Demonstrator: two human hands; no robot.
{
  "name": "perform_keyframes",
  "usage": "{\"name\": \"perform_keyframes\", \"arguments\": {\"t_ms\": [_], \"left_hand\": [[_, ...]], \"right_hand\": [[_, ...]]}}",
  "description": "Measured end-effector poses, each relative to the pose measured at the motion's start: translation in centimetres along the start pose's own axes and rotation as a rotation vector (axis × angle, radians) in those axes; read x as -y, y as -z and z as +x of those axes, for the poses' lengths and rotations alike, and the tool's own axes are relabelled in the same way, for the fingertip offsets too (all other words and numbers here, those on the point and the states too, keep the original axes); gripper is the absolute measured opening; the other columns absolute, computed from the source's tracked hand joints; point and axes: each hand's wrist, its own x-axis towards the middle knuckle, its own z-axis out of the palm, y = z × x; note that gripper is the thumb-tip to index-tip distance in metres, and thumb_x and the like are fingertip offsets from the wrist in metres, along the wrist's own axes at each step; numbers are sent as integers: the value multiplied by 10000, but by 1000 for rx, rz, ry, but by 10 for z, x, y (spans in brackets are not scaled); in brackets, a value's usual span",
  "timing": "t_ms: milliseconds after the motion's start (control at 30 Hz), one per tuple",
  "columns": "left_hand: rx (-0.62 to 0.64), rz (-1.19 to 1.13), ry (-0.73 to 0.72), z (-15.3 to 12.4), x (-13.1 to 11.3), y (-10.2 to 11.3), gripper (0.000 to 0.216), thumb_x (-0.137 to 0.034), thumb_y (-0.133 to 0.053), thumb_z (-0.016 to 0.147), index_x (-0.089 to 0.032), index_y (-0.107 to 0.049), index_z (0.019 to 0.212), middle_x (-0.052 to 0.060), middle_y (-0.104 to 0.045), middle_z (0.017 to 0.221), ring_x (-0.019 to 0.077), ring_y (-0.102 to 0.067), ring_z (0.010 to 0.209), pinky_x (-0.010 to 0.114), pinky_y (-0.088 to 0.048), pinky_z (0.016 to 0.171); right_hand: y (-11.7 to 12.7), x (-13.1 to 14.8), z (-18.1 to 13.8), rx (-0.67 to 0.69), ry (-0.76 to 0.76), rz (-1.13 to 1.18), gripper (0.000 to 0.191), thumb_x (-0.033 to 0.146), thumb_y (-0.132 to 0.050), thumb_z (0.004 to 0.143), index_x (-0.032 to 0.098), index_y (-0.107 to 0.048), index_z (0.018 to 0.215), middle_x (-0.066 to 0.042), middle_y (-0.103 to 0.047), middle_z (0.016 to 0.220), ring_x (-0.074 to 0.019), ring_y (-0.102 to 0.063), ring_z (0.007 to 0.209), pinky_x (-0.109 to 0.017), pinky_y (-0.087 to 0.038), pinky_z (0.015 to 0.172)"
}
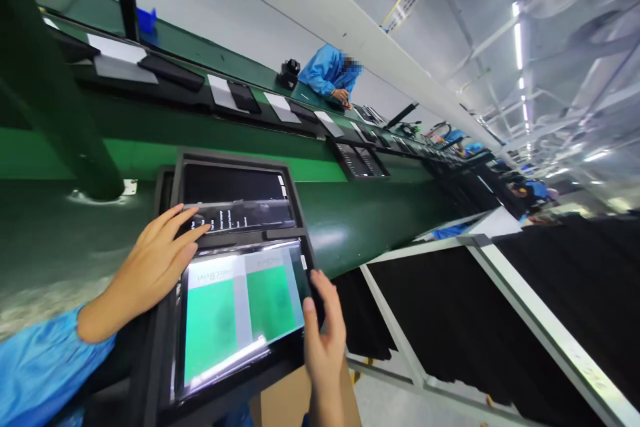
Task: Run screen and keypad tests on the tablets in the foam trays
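Note:
My left hand point(155, 263) lies with fingers stretched and spread, fingertips touching the left part of a dark-screened tablet point(255, 215) that shows a column of white menu text. This tablet sits in the upper compartment of a black tray point(295, 203). Below it, a second tablet point(241, 310) has a lit screen with two large green blocks. My right hand point(325, 333) is at this tablet's right edge, thumb and forefinger apart; its other fingers are mostly hidden. Whether the thumb touches the tablet or the tray rim, I cannot tell.
Behind the tray runs a green conveyor line point(320, 159) with tablets and white sheets along it. Another black tray point(357, 160) lies farther right. A dark green post point(60, 93) rises at left. A co-worker in blue point(323, 73) sits across. Black stacks point(450, 307) in white frames stand right.

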Motion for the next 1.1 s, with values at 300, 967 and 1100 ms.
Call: {"name": "perform_keyframes", "arguments": {"t_ms": [300, 967, 1100], "left_hand": [[84, 94, 121, 14, 5, -1, 510, -436, -240, 1053, -270, -657, 1295, 79, -404, 1597, 355, -221, 1532, 709, -218, 1196], [-21, 11, 86, 11, 10, 0, 438, -398, -300, 1050, -215, -538, 1369, 129, -397, 1572, 331, -217, 1532, 609, -230, 1232], [-27, 10, 96, 11, 11, -3, 471, -412, -307, 1048, -173, -530, 1387, 144, -396, 1574, 324, -192, 1541, 595, -231, 1242]], "right_hand": [[-42, 45, -45, 250, 331, -34, 447, 98, -518, 945, 274, -579, 1351, -82, -657, 1350, -293, -534, 1379, -662, -286, 1202], [-32, 52, -44, 613, 447, -62, 247, 282, -644, 892, 274, -619, 1137, -18, -634, 1420, -293, -433, 1463, -584, -134, 1283], [-32, 50, -49, 558, 390, -29, 200, 275, -674, 869, 267, -564, 1036, -34, -693, 1307, -278, -511, 1401, -553, -216, 1273]]}}
